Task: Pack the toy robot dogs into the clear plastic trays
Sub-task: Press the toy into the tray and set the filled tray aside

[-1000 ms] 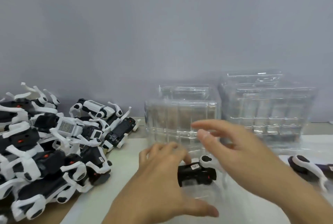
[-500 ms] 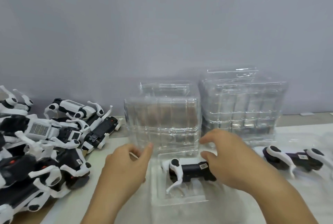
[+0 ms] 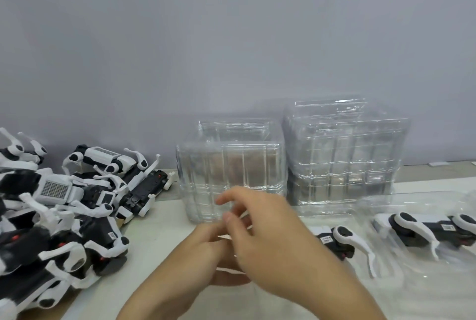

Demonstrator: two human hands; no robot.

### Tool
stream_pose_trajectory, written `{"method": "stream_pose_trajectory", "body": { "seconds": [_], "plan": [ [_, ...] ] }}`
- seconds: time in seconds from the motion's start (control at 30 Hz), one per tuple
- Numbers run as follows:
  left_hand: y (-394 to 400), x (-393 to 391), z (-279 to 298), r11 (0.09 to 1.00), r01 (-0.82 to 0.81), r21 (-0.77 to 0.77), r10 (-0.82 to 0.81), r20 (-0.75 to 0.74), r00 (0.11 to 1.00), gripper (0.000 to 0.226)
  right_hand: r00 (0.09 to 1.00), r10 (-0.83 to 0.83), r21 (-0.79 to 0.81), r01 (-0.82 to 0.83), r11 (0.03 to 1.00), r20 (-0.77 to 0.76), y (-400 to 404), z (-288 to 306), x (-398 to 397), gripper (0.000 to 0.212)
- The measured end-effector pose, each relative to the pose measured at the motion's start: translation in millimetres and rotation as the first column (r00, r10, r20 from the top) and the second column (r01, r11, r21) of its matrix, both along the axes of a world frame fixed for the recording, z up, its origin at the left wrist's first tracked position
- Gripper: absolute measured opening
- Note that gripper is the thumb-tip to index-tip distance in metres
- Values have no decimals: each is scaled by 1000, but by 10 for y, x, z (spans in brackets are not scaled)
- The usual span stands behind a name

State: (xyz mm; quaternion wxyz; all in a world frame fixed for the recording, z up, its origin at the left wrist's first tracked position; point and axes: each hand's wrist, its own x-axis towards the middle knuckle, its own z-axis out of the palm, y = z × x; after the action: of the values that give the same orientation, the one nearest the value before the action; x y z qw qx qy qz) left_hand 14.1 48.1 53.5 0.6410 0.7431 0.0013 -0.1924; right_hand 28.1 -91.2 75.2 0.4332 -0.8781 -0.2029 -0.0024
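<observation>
Two hands meet over a worktop of toy robot dogs and clear trays

The right hand (image 3: 273,245) crosses over the left hand (image 3: 203,250), fingers (image 3: 226,198) loosely bent and blurred; what they hold cannot be told. Just right of them a toy dog (image 3: 342,240) lies in a clear tray (image 3: 381,276), another dog (image 3: 432,229) beyond. A heap of dogs (image 3: 64,206) sits left; two tray stacks (image 3: 231,165) (image 3: 345,149) stand behind on the worktop (image 3: 154,229).
</observation>
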Motion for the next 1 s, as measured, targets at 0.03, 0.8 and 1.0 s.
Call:
{"method": "stream_pose_trajectory", "body": {
  "seconds": [0.03,0.8,1.0],
  "plan": [
    [13,-19,14,1000,28,-5,-28,1,1000,39,1000,25,-26,-25,999,-11,60,-15,-28,27],
    [-488,-6,-172,826,-251,504,153,228,961,40,1000,4,87,-6,996,21,-431,323,26,17],
    [-433,-91,-68,775,-363,516,265,256,930,32,993,76,104,-86,991,93,-337,592,-207,20]
  ]
}}
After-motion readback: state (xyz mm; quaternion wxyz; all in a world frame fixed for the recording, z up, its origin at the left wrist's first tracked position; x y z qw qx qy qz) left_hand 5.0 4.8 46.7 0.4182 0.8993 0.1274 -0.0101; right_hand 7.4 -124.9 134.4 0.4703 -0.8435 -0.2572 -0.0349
